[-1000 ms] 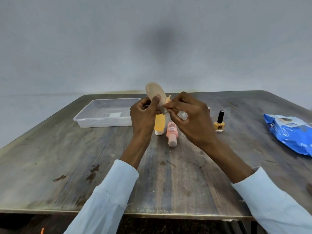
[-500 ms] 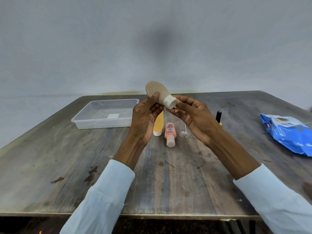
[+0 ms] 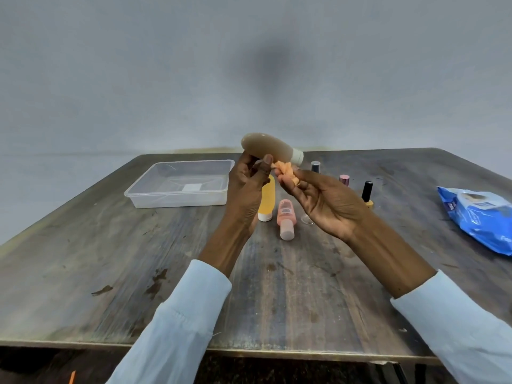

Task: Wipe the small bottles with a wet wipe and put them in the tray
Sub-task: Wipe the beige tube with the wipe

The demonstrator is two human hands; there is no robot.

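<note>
Wiping step in hand, first bottle by my read. Left hand (image 3: 246, 187) holds the tan bottle (image 3: 267, 148) up above the desk (image 3: 138, 273), fingers curled round its lower body, thumb pressed to its near side; the bottle lies tilted, white cap (image 3: 297, 156) pointing right. Right hand (image 3: 324, 200) is palm-up just under the cap end, fingers pinching a crumpled orange wipe (image 3: 285, 170) at their tips; the wipe sits just below the bottle, and I cannot tell if it touches.

Tray (image 3: 155, 189) stands to the left on the desk, holding no bottles that I can see. Yellow bottle (image 3: 267, 200) and pink bottle (image 3: 286, 214) lie on the desk below the hands; three nail polish bottles (image 3: 367, 194) stand further right. Blue wipe pack (image 3: 482, 217) lies at the far right.

Judgement: task early, nothing trayed. Next move calls for bringing the wipe back against the bottle body, turning the bottle in the left hand to cover all sides, then carrying it left into the tray.
</note>
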